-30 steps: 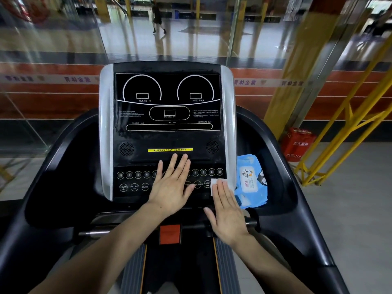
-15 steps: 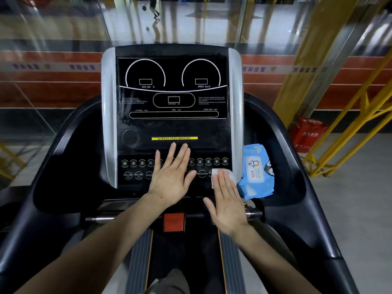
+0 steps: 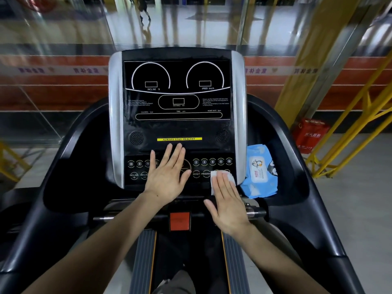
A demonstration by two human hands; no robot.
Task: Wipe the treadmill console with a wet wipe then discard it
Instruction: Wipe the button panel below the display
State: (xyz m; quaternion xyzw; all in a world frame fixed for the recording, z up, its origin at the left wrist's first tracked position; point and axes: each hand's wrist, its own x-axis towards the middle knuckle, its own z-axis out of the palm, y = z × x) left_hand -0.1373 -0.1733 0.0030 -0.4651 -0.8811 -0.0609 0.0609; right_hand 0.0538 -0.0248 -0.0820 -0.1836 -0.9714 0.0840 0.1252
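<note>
Two bare hands are laid on the black treadmill console, whose button panel is framed by silver side trims. The left hand is spread flat over the centre buttons, fingers fanned apart. The right hand is pressed flat, fingers together, on a white wet wipe at the panel's near right corner. A blue wet-wipe pack is seen just right of the console

The console reads INCLINE %, SPEED km/h, DISTANCE, CALORIES, TIME, HEART RATE, ALWAYS STAY HEALTHY, RESET, PROGRAM.
</note>
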